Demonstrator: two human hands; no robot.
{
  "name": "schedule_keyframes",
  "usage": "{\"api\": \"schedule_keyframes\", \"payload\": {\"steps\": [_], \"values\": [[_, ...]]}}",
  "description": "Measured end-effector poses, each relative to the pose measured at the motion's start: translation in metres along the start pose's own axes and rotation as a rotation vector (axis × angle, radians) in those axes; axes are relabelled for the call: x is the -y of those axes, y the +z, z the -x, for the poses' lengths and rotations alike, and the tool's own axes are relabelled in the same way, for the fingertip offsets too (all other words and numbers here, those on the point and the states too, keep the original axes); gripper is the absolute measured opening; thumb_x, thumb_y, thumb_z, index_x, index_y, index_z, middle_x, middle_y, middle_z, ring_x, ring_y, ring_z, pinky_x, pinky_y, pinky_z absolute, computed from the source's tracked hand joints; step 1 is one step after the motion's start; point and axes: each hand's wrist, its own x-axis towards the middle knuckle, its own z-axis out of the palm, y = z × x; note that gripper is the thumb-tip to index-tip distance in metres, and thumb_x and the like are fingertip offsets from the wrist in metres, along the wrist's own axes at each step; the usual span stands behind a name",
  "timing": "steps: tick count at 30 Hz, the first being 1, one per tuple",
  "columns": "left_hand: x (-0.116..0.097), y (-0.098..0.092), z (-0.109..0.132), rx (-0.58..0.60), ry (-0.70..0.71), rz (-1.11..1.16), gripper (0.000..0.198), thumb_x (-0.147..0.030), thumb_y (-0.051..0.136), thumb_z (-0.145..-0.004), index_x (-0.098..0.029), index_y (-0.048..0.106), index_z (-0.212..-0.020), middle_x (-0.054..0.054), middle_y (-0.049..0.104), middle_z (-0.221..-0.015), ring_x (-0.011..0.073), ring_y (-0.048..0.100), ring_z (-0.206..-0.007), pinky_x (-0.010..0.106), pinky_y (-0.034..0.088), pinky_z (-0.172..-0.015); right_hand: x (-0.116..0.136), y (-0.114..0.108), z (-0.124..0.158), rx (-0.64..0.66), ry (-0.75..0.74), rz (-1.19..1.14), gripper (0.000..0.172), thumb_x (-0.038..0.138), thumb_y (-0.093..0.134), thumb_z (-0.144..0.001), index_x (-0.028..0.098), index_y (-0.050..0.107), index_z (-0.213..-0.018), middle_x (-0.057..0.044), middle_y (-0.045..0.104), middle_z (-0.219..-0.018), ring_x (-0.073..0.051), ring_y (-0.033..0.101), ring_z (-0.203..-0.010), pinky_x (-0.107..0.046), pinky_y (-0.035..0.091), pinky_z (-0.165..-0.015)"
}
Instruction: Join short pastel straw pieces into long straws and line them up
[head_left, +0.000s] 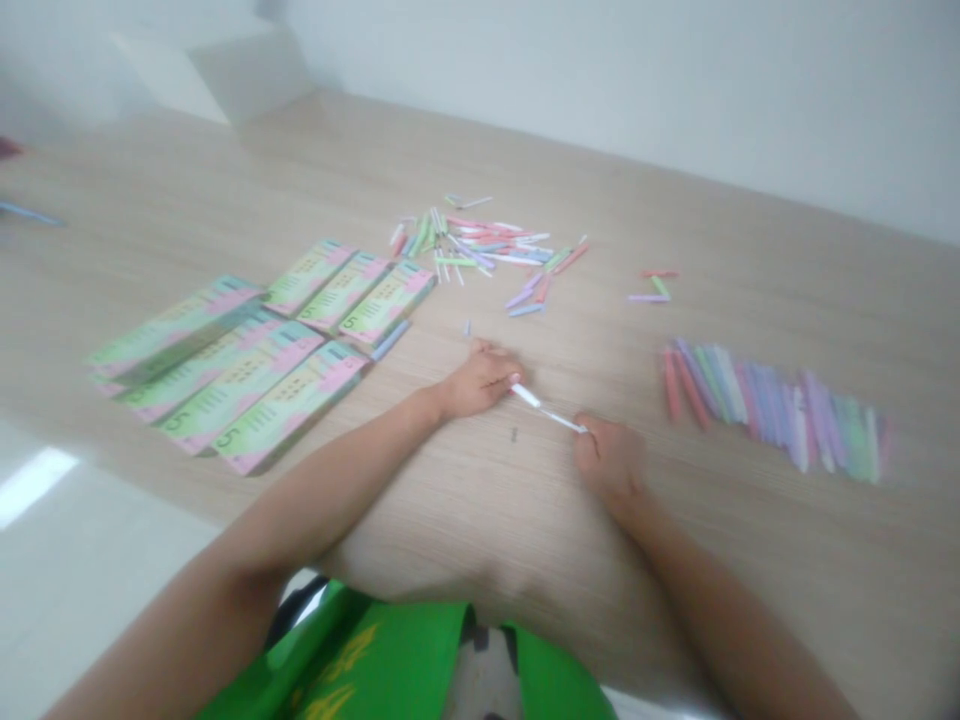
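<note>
left hand (480, 380) and right hand (609, 460) each pinched closed on an end of a thin white stick (544, 409), mid surface (750, 290), whole shot pretty blurry, fingertips kinda mush, loose coloured sticks (487, 245) at 12 o'clock, neat row (772, 405) at 3, printed packs (247, 350) at 9, print unreadable

Pale wood-grain table (750, 230), plain white wall (675, 80) behind, glossy white floor (67, 560), soft even light

Pastel pink, green, lilac and white sticks (772, 408) lie on a pale wood-grain table (300, 180); green-pink packets (247, 380).
</note>
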Motion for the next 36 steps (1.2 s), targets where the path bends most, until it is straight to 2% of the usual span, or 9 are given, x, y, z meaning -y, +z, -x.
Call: {"api": "schedule_keyframes", "payload": {"steps": [7, 12, 17, 19, 22, 25, 28, 32, 36], "values": [[0.0, 0.001, 0.001, 0.022, 0.002, -0.044, 0.053, -0.044, 0.02, -0.098, -0.018, 0.062, -0.082, 0.005, 0.061, -0.075, 0.0185, 0.053, -0.083, 0.038, 0.024, -0.089, 0.002, -0.001, -0.001, 0.017, 0.028, 0.052, 0.028, 0.02, 0.038, -0.083, 0.021, 0.064, -0.073, -0.004, 0.06, -0.059, -0.017, 0.05, -0.057, -0.029, 0.02, -0.055], [-0.004, 0.0, 0.0, -0.005, -0.001, -0.071, 0.05, -0.042, 0.021, -0.098, -0.018, 0.061, -0.08, 0.005, 0.062, -0.076, 0.0182, 0.054, -0.082, 0.039, 0.024, -0.089, 0.009, -0.002, -0.001, 0.068, 0.073, 0.143, 0.029, 0.022, 0.038, -0.084, 0.021, 0.067, -0.08, -0.006, 0.065, -0.066, -0.019, 0.058, -0.061, -0.029, 0.023, -0.053], [-0.009, 0.001, -0.001, -0.059, -0.057, -0.033, 0.044, -0.045, 0.03, -0.096, -0.02, 0.066, -0.094, 0.007, 0.067, -0.09, 0.02, 0.055, -0.092, 0.04, 0.025, -0.093, 0.024, -0.002, 0.001, 0.064, 0.139, 0.248, 0.026, 0.025, 0.04, -0.085, 0.017, 0.065, -0.084, -0.011, 0.067, -0.071, -0.022, 0.064, -0.064, -0.028, 0.032, -0.055], [-0.01, 0.001, -0.001, -0.087, -0.074, 0.041, 0.045, -0.046, 0.032, -0.096, -0.019, 0.067, -0.099, 0.008, 0.068, -0.09, 0.0194, 0.056, -0.091, 0.038, 0.029, -0.093, 0.029, -0.002, 0.003, 0.054, 0.184, 0.26, 0.023, 0.024, 0.041, -0.085, 0.016, 0.063, -0.086, -0.012, 0.066, -0.068, -0.024, 0.065, -0.065, -0.029, 0.034, -0.055], [-0.01, 0.003, -0.001, -0.137, -0.101, 0.221, 0.045, -0.05, 0.038, -0.093, -0.016, 0.067, -0.099, 0.009, 0.068, -0.086, 0.0178, 0.06, -0.082, 0.033, 0.04, -0.083, 0.033, -0.003, 0.006, 0.046, 0.195, 0.231, 0.021, 0.023, 0.041, -0.086, 0.015, 0.06, -0.089, -0.011, 0.066, -0.068, -0.024, 0.066, -0.066, -0.028, 0.036, -0.056], [-0.012, 0.006, 0.0, -0.126, -0.12, 0.345, 0.043, -0.051, 0.048, -0.089, -0.014, 0.067, -0.097, 0.01, 0.068, -0.086, 0.0168, 0.06, -0.075, 0.028, 0.044, -0.069, 0.035, -0.004, 0.007, 0.027, 0.189, 0.192, 0.019, 0.021, 0.041, -0.087, 0.015, 0.058, -0.094, -0.011, 0.067, -0.07, -0.023, 0.067, -0.066, -0.027, 0.038, -0.057], [-0.015, 0.009, -0.001, -0.037, -0.023, 0.268, 0.038, -0.046, 0.049, -0.09, -0.015, 0.068, -0.098, 0.009, 0.067, -0.083, 0.0162, 0.058, -0.073, 0.03, 0.042, -0.072, 0.036, -0.004, 0.007, 0.0, 0.202, 0.182, 0.017, 0.019, 0.04, -0.087, 0.015, 0.055, -0.096, -0.01, 0.067, -0.07, -0.023, 0.067, -0.066, -0.027, 0.038, -0.057], [-0.024, 0.007, -0.002, 0.054, 0.12, 0.04, 0.033, -0.038, 0.041, -0.095, -0.021, 0.068, -0.104, 0.008, 0.068, -0.089, 0.0196, 0.057, -0.09, 0.037, 0.031, -0.089, 0.04, -0.002, 0.007, -0.009, 0.2, 0.218, 0.018, 0.017, 0.037, -0.088, 0.014, 0.054, -0.095, -0.012, 0.067, -0.067, -0.025, 0.068, -0.064, -0.028, 0.04, -0.055], [-0.033, 0.003, -0.002, 0.104, 0.18, -0.101, 0.032, -0.032, 0.037, -0.097, -0.019, 0.065, -0.106, 0.009, 0.068, -0.092, 0.0207, 0.055, -0.094, 0.038, 0.025, -0.089, 0.044, 0.0, 0.008, 0.03, 0.192, 0.238, 0.019, 0.018, 0.038, -0.089, 0.013, 0.054, -0.097, -0.012, 0.067, -0.066, -0.025, 0.068, -0.063, -0.028, 0.042, -0.056]]}}
